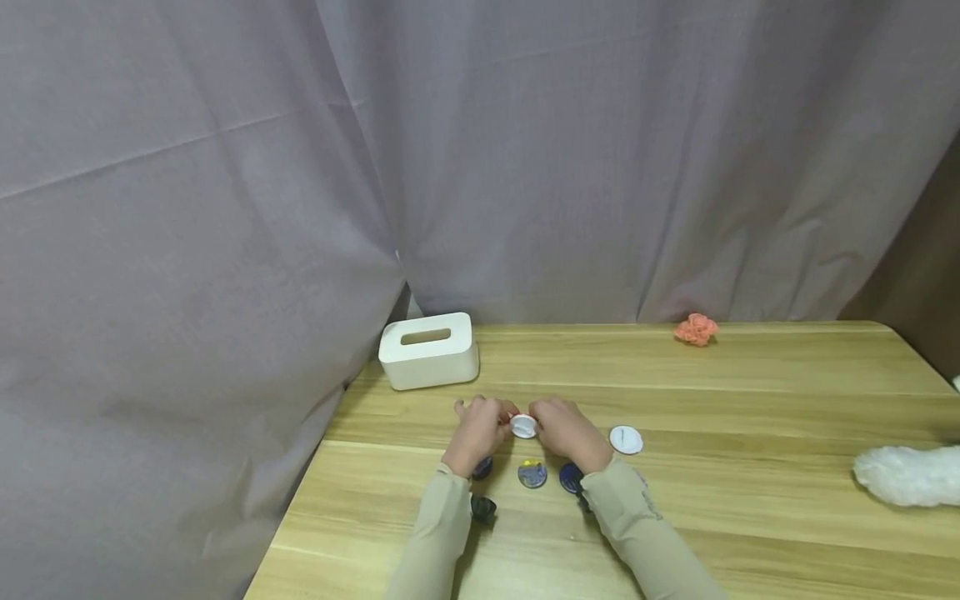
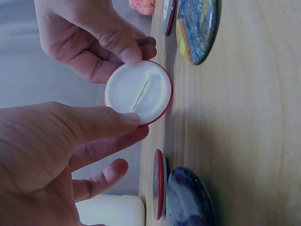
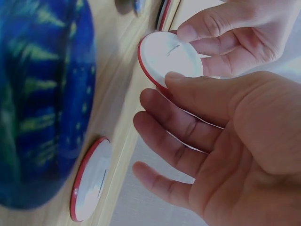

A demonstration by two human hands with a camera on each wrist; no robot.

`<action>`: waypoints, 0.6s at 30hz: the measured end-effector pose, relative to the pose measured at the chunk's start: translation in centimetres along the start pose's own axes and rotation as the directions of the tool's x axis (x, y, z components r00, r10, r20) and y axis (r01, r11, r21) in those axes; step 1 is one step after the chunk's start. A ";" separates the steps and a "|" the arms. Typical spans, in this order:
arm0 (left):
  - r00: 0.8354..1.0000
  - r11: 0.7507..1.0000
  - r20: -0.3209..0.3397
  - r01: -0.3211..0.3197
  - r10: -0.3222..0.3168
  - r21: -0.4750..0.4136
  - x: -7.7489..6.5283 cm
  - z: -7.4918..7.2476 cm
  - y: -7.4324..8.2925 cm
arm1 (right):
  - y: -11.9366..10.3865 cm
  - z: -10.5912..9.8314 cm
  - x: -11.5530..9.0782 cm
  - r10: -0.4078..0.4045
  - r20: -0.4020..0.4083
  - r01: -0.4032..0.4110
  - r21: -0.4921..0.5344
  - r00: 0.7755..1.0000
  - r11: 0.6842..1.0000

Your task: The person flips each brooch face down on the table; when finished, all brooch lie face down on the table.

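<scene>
Both hands pinch one round pin-back button badge [image 1: 523, 427] between them, above the wooden table. Its white back with a thin metal pin faces up toward me, and its rim is red. The left hand [image 1: 478, 432] has thumb and index finger on one edge, its other fingers spread loosely. At the opposite edge, the thumb and fingers of the right hand [image 1: 568, 432] grip it. Below the hands lie a blue-and-yellow badge [image 1: 532, 475], a dark blue badge [image 1: 570, 477] and another dark badge [image 1: 482, 468]. A white-backed badge [image 1: 626, 439] lies face down right of the right hand.
A white tissue box [image 1: 429, 368] stands at the table's back left. A coral flower-like piece [image 1: 697, 329] sits at the back edge, and a white fluffy object [image 1: 909, 477] lies far right. In the left wrist view, a red-rimmed badge [image 2: 159, 184] lies beyond a dark blue one.
</scene>
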State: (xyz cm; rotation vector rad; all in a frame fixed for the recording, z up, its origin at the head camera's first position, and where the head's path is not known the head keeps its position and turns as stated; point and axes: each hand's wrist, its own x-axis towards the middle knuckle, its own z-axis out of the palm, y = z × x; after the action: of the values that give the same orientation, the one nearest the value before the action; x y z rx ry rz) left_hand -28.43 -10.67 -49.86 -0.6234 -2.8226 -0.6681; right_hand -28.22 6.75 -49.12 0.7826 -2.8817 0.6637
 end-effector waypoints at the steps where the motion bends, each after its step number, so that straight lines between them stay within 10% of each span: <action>1: 1.000 1.000 -0.004 -0.002 0.002 -0.002 0.0 0.1 0.0 | 0.0 0.1 0.0 -0.006 -0.006 0.006 0.000 1.000 1.000; 18: 0.997 0.997 0.039 0.070 -0.069 -0.019 0.1 0.2 0.1 | -0.4 0.6 0.3 -0.052 -0.073 0.052 -0.003 0.996 0.999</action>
State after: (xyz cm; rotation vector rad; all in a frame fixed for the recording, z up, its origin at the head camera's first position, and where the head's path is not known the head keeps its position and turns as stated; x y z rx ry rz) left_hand -28.49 -10.47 -49.93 -0.5492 -2.8880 -0.7048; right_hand -28.25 6.09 -49.49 0.8130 -2.7853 0.6712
